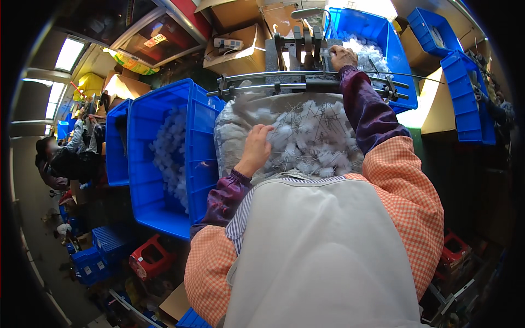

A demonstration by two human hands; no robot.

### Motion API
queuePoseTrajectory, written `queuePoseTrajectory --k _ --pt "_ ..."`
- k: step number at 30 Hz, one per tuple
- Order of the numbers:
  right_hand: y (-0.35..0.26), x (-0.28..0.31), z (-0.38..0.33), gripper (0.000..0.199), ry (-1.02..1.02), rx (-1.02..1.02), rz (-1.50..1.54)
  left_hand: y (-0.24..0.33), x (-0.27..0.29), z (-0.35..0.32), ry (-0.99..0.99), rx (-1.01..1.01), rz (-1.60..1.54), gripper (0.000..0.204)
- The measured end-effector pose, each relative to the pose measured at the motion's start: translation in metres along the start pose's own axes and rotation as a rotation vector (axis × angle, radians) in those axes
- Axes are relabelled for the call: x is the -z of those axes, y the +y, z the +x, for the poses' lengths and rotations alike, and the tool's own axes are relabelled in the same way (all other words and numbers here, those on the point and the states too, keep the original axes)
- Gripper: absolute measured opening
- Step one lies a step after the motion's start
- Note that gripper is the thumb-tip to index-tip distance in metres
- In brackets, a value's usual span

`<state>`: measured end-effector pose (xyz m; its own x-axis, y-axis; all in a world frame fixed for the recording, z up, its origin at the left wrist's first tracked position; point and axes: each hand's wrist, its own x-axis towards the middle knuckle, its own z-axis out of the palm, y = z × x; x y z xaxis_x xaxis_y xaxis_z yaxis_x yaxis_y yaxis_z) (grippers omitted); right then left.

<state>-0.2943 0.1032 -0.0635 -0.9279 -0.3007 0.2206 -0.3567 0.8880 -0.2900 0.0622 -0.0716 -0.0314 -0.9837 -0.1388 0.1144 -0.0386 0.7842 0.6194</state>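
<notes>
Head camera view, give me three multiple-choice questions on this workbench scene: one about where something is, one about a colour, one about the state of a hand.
1. Where is the left hand?
A. On the heap of small white parts
B. Inside the red stool
C. On the machine rail

2. What colour is the big bin left of the heap?
A. Green
B. Blue
C. Yellow

3. What is the right hand doing?
A. Hanging at the side
B. Holding a cardboard box
C. Reaching up to the metal machine beyond the heap

Answers: 1 A, the fingers rest among the white parts. 2 B, its walls are plainly blue. 3 C, the arm is outstretched with the hand at the machine.
</notes>
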Motion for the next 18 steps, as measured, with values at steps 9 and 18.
queuePoseTrajectory --k 9,18 --pt "-0.003 0.010 -0.024 0.032 0.022 0.007 -0.196 0.001 0.010 0.009 0.092 0.027 -0.166 0.029" --pt "-0.064 -0.008 -0.026 0.027 -0.030 0.085 -0.184 0.024 0.025 0.020 0.209 0.004 -0.079 0.028"
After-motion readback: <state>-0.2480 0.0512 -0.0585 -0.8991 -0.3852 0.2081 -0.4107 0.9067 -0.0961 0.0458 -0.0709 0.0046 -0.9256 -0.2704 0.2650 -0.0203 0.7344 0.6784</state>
